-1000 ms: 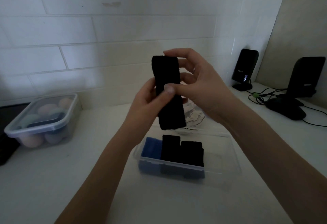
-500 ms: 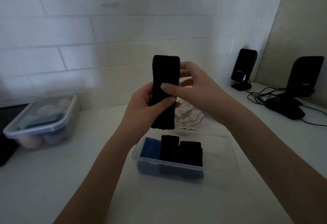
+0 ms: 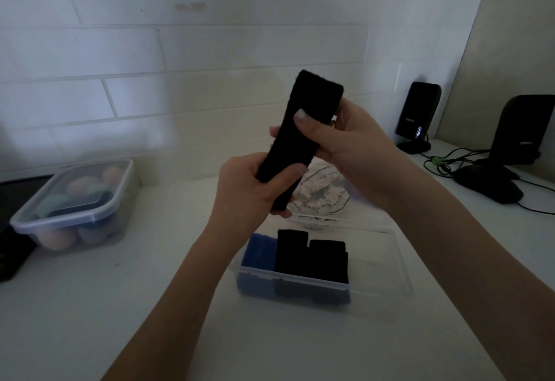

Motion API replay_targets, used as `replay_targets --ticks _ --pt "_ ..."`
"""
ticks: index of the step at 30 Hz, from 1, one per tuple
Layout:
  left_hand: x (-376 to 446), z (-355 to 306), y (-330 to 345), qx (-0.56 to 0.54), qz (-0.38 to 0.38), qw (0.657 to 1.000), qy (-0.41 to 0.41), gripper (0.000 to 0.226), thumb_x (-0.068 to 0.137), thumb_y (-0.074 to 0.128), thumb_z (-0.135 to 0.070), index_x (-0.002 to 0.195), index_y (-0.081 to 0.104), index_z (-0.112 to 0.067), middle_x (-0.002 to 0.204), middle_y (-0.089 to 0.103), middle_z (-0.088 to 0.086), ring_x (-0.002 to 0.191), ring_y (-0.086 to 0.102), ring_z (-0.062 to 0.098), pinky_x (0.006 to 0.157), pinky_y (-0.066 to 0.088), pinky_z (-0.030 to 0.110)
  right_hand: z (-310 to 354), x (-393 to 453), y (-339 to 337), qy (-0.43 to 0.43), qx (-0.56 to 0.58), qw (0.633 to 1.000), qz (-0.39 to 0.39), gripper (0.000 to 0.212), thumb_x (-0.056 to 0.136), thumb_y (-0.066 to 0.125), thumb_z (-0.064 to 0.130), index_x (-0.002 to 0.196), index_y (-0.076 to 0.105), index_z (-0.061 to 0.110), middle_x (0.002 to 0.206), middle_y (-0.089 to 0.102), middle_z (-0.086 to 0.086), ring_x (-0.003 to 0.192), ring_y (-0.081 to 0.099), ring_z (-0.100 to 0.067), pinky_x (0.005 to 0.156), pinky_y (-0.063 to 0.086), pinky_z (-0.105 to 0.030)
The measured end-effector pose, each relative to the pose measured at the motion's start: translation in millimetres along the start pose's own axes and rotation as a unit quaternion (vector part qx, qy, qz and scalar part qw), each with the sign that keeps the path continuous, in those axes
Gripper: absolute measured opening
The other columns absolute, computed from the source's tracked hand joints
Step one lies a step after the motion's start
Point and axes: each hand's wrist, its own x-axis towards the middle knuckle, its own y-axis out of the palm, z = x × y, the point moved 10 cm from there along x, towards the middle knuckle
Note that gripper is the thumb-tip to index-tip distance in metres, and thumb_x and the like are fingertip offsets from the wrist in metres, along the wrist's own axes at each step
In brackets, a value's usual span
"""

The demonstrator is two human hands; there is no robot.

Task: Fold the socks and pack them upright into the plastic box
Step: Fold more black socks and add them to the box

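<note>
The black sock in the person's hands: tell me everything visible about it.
The black sock is a long flat band of dark, fuzzy-looking fabric, held in the air above the plastic box and tilted, top end leaning right. The left hand grips its lower end, thumb across the front; the right hand pinches its upper half, thumb on the front. Nothing else touches it. Seams and folds are too dark to tell.

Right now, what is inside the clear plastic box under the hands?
The plastic box holds one blue sock and two black socks, upright, at its left end. Their lower parts are dim behind the wall.
</note>
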Motion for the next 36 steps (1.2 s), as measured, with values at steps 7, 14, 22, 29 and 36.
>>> replay_targets --ticks 7,14,22,29,36 --pt "3 14 -39 -0.089 -0.158 0.983 -0.027 0.025 0.085 0.065 -0.012 0.102 0.047 -0.009 0.097 0.066 0.009 0.055 0.070 0.018 0.049 0.054 0.022 19 3 -12 -0.081 -0.085 0.993 -0.026 0.025 0.072 0.074 0.004 0.089 0.067 0.021 0.094 0.072 -0.003 0.094 0.067 -0.013 0.088 0.053 -0.030" --pt "8 52 -43 -0.256 -0.167 0.942 -0.141 0.025 0.090 0.058 -0.019 0.106 0.061 0.000 0.098 0.071 0.012 0.076 0.070 0.014 0.061 0.054 0.019 6 -9 31 -0.100 -0.354 0.922 0.123 0.024 0.074 0.069 -0.004 0.091 0.072 0.013 0.096 0.073 -0.005 0.094 0.066 -0.016 0.080 0.054 -0.032" --pt "10 46 -21 -0.266 -0.081 0.948 -0.153 0.021 0.091 0.054 -0.019 0.103 0.065 -0.006 0.088 0.073 0.009 0.080 0.070 0.021 0.079 0.057 0.035 -10 -7 29 -0.070 -0.466 0.869 0.152 0.025 0.075 0.071 0.010 0.095 0.071 0.026 0.098 0.071 0.007 0.093 0.061 -0.014 0.079 0.047 -0.022" --pt "12 37 -8 -0.257 -0.026 0.960 -0.107 0.029 0.088 0.050 0.005 0.113 0.062 -0.002 0.105 0.069 0.019 0.095 0.068 0.030 0.082 0.057 0.036 -13 -1 13 -0.035 -0.362 0.926 0.098 0.014 0.084 0.067 0.017 0.097 0.068 0.020 0.087 0.071 0.001 0.083 0.066 -0.015 0.077 0.052 -0.027" --pt "12 32 3 -0.302 0.009 0.948 -0.102 0.031 0.091 0.044 0.005 0.117 0.058 -0.005 0.107 0.069 0.013 0.094 0.069 0.021 0.081 0.058 0.031 -22 1 1 0.012 -0.271 0.960 0.069 0.024 0.088 0.063 0.020 0.108 0.063 0.008 0.096 0.070 -0.023 0.080 0.063 -0.016 0.070 0.049 -0.024"
